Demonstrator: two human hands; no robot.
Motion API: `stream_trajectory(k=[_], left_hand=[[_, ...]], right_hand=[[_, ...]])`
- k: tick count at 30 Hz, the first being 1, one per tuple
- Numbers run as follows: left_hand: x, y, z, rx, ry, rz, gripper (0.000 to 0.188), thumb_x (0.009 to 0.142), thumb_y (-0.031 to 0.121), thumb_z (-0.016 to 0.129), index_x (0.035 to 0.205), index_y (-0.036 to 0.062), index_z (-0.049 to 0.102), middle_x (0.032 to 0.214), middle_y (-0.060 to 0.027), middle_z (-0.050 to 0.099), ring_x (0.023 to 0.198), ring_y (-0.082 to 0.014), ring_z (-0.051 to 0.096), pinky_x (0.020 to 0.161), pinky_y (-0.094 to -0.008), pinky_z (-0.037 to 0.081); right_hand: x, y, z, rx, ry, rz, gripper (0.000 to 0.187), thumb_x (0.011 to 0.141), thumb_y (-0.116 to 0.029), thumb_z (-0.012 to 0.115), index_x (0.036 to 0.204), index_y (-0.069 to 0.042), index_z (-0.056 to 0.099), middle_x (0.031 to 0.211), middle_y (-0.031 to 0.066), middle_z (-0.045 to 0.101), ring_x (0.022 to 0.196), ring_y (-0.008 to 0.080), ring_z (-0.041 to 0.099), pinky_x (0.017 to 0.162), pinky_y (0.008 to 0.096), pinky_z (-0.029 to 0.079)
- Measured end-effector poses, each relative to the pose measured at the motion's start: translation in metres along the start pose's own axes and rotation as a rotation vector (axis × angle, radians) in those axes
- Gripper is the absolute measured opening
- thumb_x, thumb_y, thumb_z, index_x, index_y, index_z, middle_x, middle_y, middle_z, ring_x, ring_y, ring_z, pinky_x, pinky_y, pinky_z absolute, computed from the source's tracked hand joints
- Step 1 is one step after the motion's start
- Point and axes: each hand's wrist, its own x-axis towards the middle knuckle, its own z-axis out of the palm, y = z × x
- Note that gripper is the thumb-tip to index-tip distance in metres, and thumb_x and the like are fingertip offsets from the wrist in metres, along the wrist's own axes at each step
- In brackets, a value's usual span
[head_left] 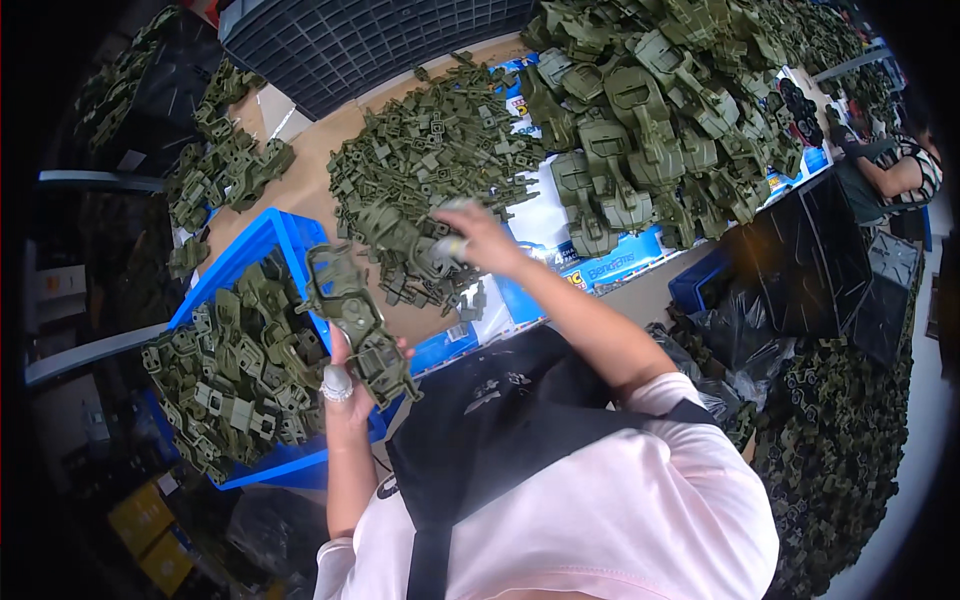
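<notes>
- Pink shirt (pixel 590 510) and black apron (pixel 500 405) sat nearest camera.
- Left hand (pixel 345 378) gripped molded part (pixel 362 318): long, olive-green, frame-like, with openings. It was near blue crate (pixel 292 240)'s right rim.
- Right hand (pixel 480 240) was over small-parts pile (pixel 430 150), fingers bent; couldn't tell if gripping.
- Blue-and-white sheet (pixel 630 258) carried printed lettering, partly covered.

Printed lettering (pixel 612 270), on blue-and-white sheet (pixel 541 212)
</notes>
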Motion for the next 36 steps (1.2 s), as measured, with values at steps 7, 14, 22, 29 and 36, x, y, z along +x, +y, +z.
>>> stream_trajectory(k=[7, 14, 22, 29, 36], left_hand=[[0.03, -0.014, 0.015, 0.032, 0.117, -0.05, 0.074, 0.075, 0.053, 0.063, 0.123, 0.0007, 0.043, 0.109, -0.0163, 0.056, 0.085, -0.0325, 0.062, 0.075, -0.0451, 0.053], [0.046, -0.015, 0.015, 0.218, 0.175, -0.089, 0.068, 0.075, 0.044, 0.066, 0.125, 0.0029, 0.045, 0.109, -0.0101, 0.06, 0.093, -0.0206, 0.061, 0.081, -0.0345, 0.051], [0.071, -0.006, 0.06, 0.421, -0.069, -0.168, 0.066, 0.079, 0.022, 0.066, 0.134, 0.0056, 0.034, 0.119, -0.0092, 0.055, 0.106, -0.0155, 0.055, 0.088, -0.0273, 0.045], [0.068, -0.007, 0.072, 0.6, -0.238, -0.119, 0.059, 0.076, 0.01, 0.066, 0.129, 0.0037, 0.04, 0.108, -0.0056, 0.057, 0.092, -0.0102, 0.056, 0.076, -0.0252, 0.047], [0.054, -0.015, 0.063, 0.658, -0.247, -0.131, 0.053, 0.075, 0.003, 0.065, 0.123, 0.0029, 0.045, 0.103, -0.0055, 0.059, 0.087, -0.0105, 0.057, 0.073, -0.0253, 0.048]], right_hand=[[-0.001, 0.067, -0.069, -0.627, 0.038, -0.006, 0.033, 0.068, 0.0, 0.054, 0.1, -0.008, 0.055, 0.092, 0.0134, 0.056, 0.093, 0.033, 0.054, 0.082, 0.0414, 0.045], [0.007, 0.057, -0.079, -0.475, 0.108, 0.078, 0.029, 0.069, -0.005, 0.064, 0.095, -0.009, 0.051, 0.092, 0.012, 0.061, 0.087, 0.0313, 0.059, 0.074, 0.0374, 0.048], [-0.021, -0.104, -0.11, -0.228, 0.028, -0.259, 0.027, 0.071, -0.009, 0.069, 0.097, -0.011, 0.063, 0.082, 0.0115, 0.056, 0.075, 0.0284, 0.058, 0.066, 0.0371, 0.048], [-0.03, -0.124, -0.123, -0.31, -0.214, -0.157, 0.031, 0.072, -0.006, 0.062, 0.103, -0.01, 0.06, 0.079, 0.0129, 0.054, 0.071, 0.0314, 0.058, 0.06, 0.0406, 0.048], [-0.038, -0.129, -0.119, -0.307, -0.379, -0.162, 0.038, 0.066, 0.003, 0.056, 0.103, -0.008, 0.061, 0.081, 0.0138, 0.058, 0.068, 0.0332, 0.059, 0.061, 0.0403, 0.049]])
